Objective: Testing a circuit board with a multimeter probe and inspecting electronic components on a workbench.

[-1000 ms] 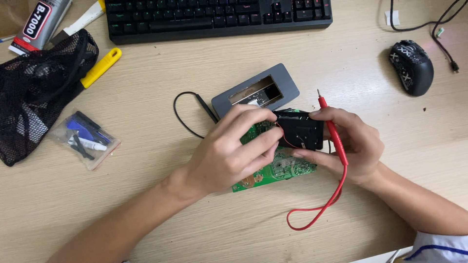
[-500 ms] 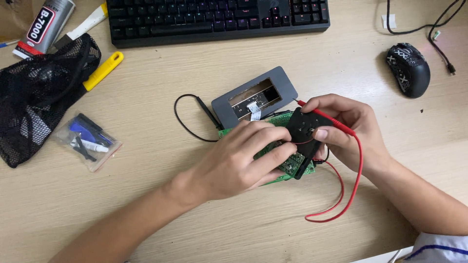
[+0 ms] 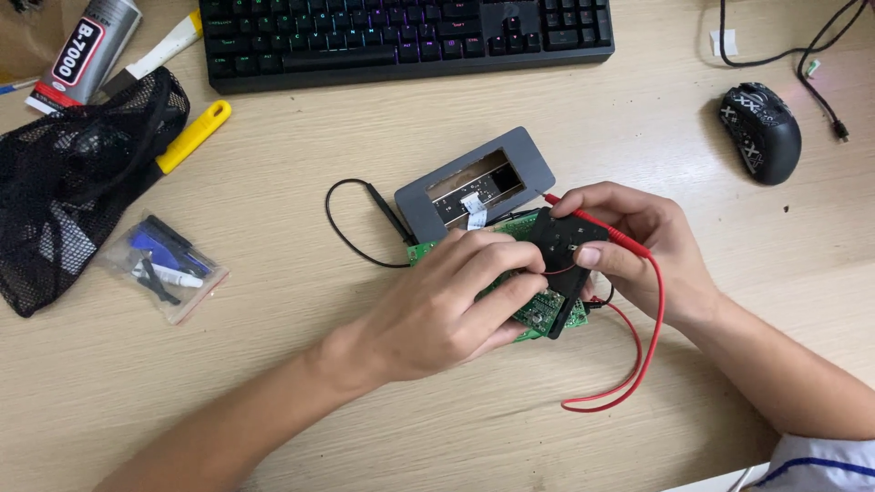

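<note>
Wooden desk [image 3: 273, 383], both hands [image 3: 447, 305] curled around green circuit board [image 3: 538, 314]

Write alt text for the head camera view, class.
Two hands, left hand and right hand, hold a green circuit board and a black part with a red wire over a wooden desk, beside a grey casing.

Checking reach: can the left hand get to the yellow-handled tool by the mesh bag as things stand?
Probably yes, but not freely: the left hand is on the green circuit board. The desk between it and the yellow-handled tool looks bare.
</note>
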